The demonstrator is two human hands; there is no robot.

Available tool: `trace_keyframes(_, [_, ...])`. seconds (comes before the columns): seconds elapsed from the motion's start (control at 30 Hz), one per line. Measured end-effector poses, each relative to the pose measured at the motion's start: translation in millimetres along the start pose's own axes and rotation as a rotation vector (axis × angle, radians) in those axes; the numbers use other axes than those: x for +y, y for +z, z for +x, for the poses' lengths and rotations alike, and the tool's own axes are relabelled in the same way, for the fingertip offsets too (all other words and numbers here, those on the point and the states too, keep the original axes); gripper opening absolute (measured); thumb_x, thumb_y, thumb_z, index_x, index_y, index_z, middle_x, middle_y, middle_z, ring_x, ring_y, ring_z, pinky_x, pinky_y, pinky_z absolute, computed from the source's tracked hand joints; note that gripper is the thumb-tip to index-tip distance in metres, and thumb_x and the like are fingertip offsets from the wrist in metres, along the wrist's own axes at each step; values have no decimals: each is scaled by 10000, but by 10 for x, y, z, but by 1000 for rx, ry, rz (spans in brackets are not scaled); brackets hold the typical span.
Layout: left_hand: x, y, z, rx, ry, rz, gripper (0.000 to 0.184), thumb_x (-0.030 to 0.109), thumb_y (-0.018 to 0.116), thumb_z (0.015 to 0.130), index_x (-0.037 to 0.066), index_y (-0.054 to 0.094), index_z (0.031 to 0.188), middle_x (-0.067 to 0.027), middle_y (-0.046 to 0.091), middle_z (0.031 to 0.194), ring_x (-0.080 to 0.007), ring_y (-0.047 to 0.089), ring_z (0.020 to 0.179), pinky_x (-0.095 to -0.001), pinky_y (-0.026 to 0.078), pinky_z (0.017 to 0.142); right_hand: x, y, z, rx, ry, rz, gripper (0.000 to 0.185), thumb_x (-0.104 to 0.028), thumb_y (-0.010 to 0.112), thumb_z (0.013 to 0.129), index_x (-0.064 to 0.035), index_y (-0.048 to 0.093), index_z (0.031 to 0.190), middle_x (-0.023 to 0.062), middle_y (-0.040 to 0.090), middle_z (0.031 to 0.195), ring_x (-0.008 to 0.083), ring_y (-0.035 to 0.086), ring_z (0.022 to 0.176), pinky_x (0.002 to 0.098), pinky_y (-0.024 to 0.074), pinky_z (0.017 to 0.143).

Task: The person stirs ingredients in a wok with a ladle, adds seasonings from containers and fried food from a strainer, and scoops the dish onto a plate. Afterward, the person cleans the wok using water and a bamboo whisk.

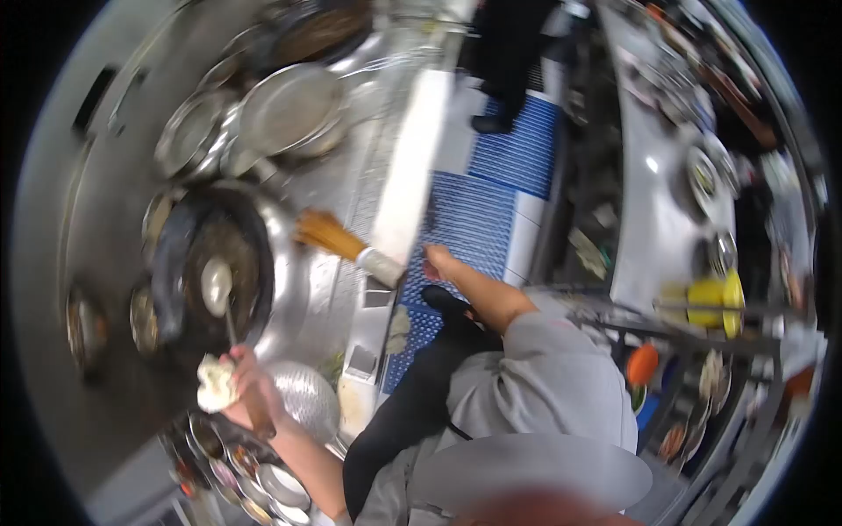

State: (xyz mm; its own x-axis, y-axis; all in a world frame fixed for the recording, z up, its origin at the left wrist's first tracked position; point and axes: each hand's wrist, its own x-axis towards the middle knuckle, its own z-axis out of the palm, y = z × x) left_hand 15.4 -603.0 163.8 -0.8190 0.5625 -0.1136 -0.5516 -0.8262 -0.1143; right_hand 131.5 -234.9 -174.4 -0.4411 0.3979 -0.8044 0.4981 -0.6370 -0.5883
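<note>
With my left hand (250, 390) I grip a ladle (231, 329), its wooden handle end poking out below my fist. A folded white cloth (216, 384) is bunched at the same hand. The ladle's bowl hangs over a dark wok (251, 232) on the range. My right hand (437, 261) is off to the side above the blue floor mat, its fingers loosely curled, with nothing visible in it. Near that hand, a bamboo wok brush (338, 241) with a pale wrapped handle lies on the range's edge.
Round strainers (289, 105) and pans are stacked beyond the wok. A perforated metal bowl (303, 399) stands by my left forearm, near several small ingredient containers (250, 478). Behind me runs a steel counter (645, 202) with plates and yellow tubs (715, 302). Another person (509, 61) stands on the mat.
</note>
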Motion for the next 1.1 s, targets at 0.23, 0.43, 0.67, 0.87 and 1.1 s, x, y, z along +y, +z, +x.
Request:
trace_keyframes(0.23, [28,-30,152,9,36,-72,516,181,700,781,-92,475,1157,-190,370,1151,-216,514,790,-309,509,632,-901,-147,-1251,246,-871,-327,327,-335,551,944,-33,678,929,143,683,786,219,666,647,369,520,579])
trace_keyframes(0.43, [-173,135,362,65,79,38,632,271,725,741,-64,422,1183,-188,373,1111,-252,496,835,-346,510,685,-943,494,-1936,-8,-916,-1137,503,-389,632,855,-51,582,1223,256,603,1122,412,610,1052,470,524,872])
trace_keyframes(0.67, [-4,-24,320,32,81,-26,556,240,723,762,-54,466,1158,-180,368,1103,-241,496,850,-333,514,679,-884,766,-1663,-121,-870,-1135,689,-216,702,775,-11,452,1384,260,588,1167,424,620,1045,463,534,862])
trace_keyframes(0.87, [342,-239,113,-85,-8,-126,517,165,701,803,-79,444,1180,-185,366,1126,-206,517,751,-292,532,607,-1365,700,-1909,-628,-503,-165,755,-232,739,815,-135,381,1473,119,599,1188,269,612,1037,372,558,804])
trace_keyframes(1.1, [-92,-34,-176,36,381,370,457,352,535,919,-36,519,1159,-243,541,1005,-162,494,607,-234,464,470,-2392,1981,-2259,-581,-1405,-965,557,-297,820,738,-139,629,1236,97,681,1037,221,640,1040,341,485,942])
